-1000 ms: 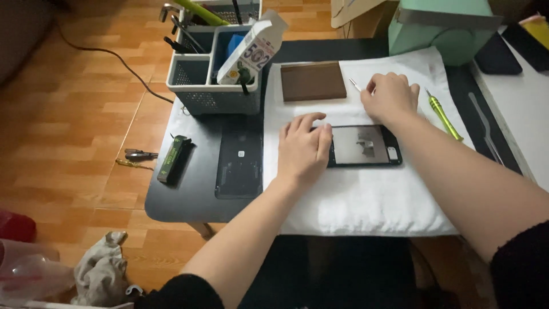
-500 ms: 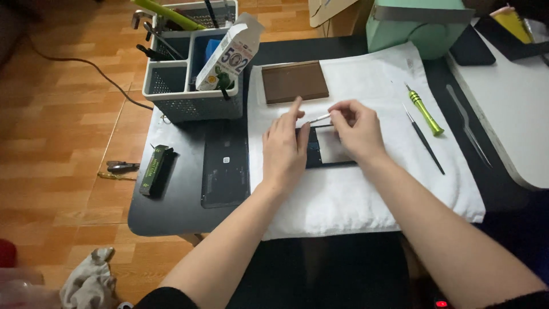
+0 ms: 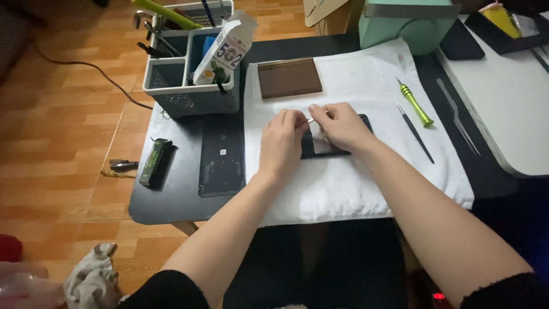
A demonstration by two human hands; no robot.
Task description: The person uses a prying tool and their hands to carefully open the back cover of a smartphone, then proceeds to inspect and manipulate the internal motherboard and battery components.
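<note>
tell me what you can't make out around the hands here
- Head view: much of the phone is covered by the left hand and right hand.
- The thin metal piece between the fingertips is too small to identify.
- The green machine is cut off by the top edge.

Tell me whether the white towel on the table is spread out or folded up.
Spread out. The white towel lies flat across the table, under the phone and both hands, with its near edge hanging over the front.

A grey tool caddy [image 3: 189,86] stood at the dark tabletop's [image 3: 171,203] far left corner, a brown rectangular block [image 3: 289,78] beside it on the white cloth [image 3: 354,183]. A green-handled screwdriver [image 3: 416,103] and thin black probe [image 3: 414,130] lay to the right.
</note>
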